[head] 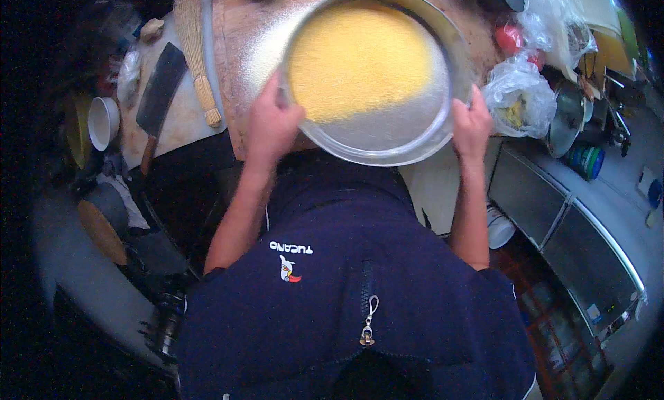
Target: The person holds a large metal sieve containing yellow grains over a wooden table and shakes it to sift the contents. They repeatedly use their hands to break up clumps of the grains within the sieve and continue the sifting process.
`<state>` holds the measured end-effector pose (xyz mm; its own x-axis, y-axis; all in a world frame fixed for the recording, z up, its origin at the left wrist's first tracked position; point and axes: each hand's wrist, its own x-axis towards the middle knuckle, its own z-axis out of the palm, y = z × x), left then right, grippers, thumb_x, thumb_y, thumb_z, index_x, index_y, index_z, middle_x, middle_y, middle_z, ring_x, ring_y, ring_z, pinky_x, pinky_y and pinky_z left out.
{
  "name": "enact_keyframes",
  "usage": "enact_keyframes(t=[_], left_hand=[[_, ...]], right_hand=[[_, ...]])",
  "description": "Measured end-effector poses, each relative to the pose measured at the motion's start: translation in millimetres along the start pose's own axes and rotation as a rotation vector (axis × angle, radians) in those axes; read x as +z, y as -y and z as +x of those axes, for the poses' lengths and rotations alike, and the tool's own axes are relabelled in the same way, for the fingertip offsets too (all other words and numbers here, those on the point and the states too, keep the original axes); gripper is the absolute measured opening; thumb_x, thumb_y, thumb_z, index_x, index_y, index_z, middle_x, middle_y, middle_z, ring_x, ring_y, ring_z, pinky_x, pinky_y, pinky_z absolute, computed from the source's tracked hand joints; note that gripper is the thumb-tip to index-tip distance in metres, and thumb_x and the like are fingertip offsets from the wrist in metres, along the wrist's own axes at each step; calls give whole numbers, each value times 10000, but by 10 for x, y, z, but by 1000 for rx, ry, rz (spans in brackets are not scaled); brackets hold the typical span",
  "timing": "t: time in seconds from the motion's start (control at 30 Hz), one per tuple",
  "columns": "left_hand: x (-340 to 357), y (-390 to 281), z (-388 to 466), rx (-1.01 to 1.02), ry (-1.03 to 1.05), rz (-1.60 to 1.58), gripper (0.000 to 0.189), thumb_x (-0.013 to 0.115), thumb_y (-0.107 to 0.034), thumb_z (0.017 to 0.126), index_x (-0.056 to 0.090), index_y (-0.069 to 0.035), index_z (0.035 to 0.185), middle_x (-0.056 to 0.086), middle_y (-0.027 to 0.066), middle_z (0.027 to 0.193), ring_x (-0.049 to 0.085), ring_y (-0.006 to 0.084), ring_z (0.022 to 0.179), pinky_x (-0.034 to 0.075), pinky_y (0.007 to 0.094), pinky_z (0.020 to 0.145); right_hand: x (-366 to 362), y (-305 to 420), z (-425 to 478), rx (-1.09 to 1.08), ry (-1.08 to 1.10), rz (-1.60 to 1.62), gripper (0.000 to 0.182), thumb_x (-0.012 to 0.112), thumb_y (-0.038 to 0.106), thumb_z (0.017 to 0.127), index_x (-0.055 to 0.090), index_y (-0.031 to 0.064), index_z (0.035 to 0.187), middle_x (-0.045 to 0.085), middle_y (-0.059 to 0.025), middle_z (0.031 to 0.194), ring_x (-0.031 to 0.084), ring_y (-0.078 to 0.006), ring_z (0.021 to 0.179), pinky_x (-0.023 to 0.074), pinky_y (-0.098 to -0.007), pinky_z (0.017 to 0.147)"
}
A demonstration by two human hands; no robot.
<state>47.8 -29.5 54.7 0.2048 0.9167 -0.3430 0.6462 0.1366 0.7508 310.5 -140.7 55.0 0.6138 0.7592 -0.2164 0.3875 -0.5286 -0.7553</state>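
A large round metal-rimmed sieve (381, 158) is held up over a wooden board (233, 42). Yellow grainy meal (358, 62) covers most of its mesh, leaving the part nearest my body bare. My left hand (272, 119) grips the rim at the left, thumb on top. At the right, my right hand (471, 122) has hold of the opposite rim. Pale fine powder (264, 52) lies on the board left of the sieve and partly under it. The sieve and both hands look slightly blurred.
On a cutting board (181, 125) at the left lie a cleaver (162, 88) and a straw whisk broom (194, 52), with a white bowl (103, 123) beside it. A clear plastic bag (521, 99) with yellowish contents sits close to my right hand. Behind it are red items, cans and more bags.
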Motion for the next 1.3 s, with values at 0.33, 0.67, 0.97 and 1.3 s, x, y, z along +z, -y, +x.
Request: enact_keyframes(t=[0.33, 0.67, 0.97, 1.3], left_hand=[[137, 181, -39, 34, 46, -391, 498, 476, 14, 688, 467, 51, 1185, 593, 155, 1033, 600, 176, 867, 496, 282, 717], [25, 169, 142, -72, 66, -387, 550, 516, -25, 697, 455, 17, 1242, 632, 96, 895, 590, 121, 750, 480, 279, 657], [47, 241, 134, -10, -13, -136, 647, 520, -36, 662, 410, -16, 1299, 625, 113, 953, 583, 134, 770, 480, 271, 693], [-87, 353, 280, -125, 36, -474, 575, 461, 34, 694, 405, 51, 1266, 595, 174, 1036, 601, 198, 883, 491, 290, 784]], right_hand=[[137, -34, -85, -121, -126, -123, 410, 465, 159, 790, 489, -72, 1127, 561, -264, 1045, 566, -380, 922, 437, -432, 815], [158, -165, -8, -172, -89, -215, 480, 483, 172, 761, 447, -38, 1190, 591, -244, 944, 588, -387, 827, 449, -459, 765], [167, -263, -74, -175, -195, -204, 440, 487, 157, 777, 473, -12, 1183, 618, -212, 947, 621, -349, 789, 482, -425, 718], [355, -144, -141, -401, -239, -419, 474, 474, 145, 788, 412, -27, 1225, 599, -223, 953, 597, -338, 880, 467, -428, 771]])
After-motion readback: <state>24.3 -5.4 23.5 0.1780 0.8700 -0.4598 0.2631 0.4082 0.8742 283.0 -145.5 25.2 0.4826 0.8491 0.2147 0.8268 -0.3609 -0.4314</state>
